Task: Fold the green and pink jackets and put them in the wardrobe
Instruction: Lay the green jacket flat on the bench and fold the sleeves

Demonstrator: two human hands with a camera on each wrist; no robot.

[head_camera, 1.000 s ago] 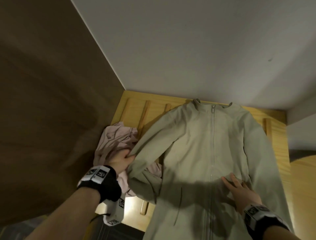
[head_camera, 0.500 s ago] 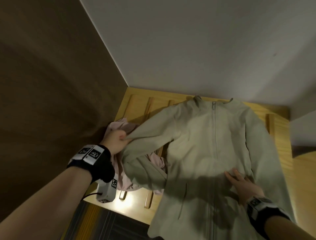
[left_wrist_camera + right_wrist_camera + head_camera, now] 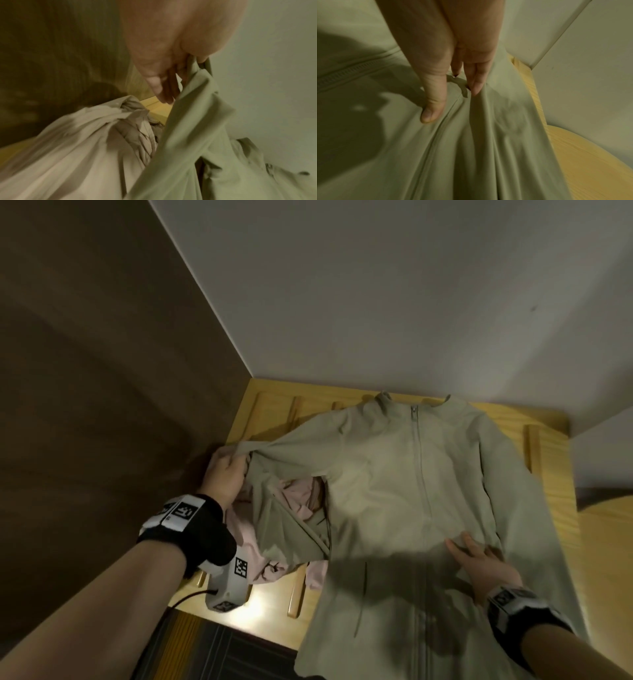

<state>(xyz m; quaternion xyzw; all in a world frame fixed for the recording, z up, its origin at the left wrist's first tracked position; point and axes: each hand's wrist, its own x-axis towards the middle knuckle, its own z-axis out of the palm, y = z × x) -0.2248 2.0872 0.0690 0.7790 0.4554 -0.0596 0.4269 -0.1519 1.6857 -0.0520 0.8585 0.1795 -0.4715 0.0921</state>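
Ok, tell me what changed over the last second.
The left hand, gripping the sleeve of the green jacket, drew it up and farther away, stretching it over the pink jacket. The right hand stayed pressed on the jacket's front.

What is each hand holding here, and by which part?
Left hand grips the green jacket by its sleeve; right hand only presses flat on its front.

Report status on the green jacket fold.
Left hand grips green jacket by the sleeve, lifted. Right hand presses jacket body flat. Pink jacket bunched beneath sleeve, in the way.
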